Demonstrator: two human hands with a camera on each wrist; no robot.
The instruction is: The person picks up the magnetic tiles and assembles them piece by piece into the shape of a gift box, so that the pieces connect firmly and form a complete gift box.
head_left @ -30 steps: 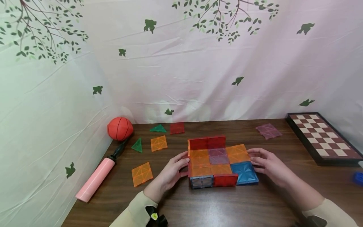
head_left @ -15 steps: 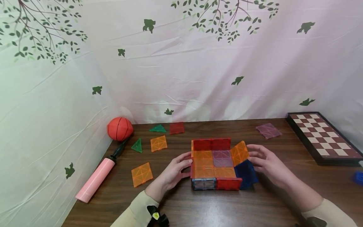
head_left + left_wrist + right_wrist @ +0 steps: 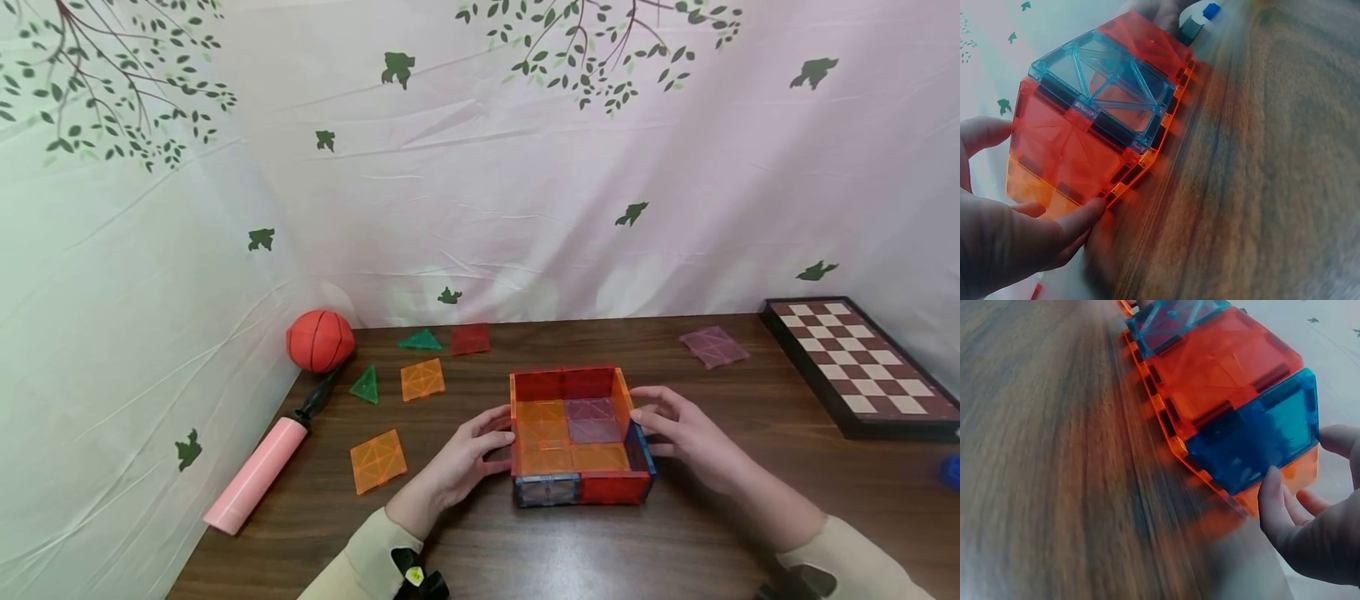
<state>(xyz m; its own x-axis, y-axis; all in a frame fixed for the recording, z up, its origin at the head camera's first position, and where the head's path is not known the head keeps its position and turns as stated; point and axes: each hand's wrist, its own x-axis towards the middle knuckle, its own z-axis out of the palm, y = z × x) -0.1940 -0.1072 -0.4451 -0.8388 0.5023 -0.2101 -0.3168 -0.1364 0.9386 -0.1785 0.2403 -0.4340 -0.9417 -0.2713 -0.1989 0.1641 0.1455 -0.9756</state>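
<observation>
Judging the wall-raising finished: we are seeing the box (image 3: pixel 581 455) standing on the table (image 3: pixel 585 558), four sides up, top uncovered. Our left hand (image 3: pixel 472 454) and right hand (image 3: pixel 688 432) are touching opposite sides, fingers relaxed. Loose tiles (image 3: pixel 377 461) are lying apart, perhaps awaiting use.

**Your left grip (image 3: pixel 474 450) and right grip (image 3: pixel 686 429) face each other**

Your left forearm (image 3: pixel 412 506) slants in from lower left, your right forearm (image 3: pixel 783 502) from lower right; your fingers (image 3: pixel 984 135) point inward, slightly bent, thumbs (image 3: pixel 1274 503) apart from them.
</observation>
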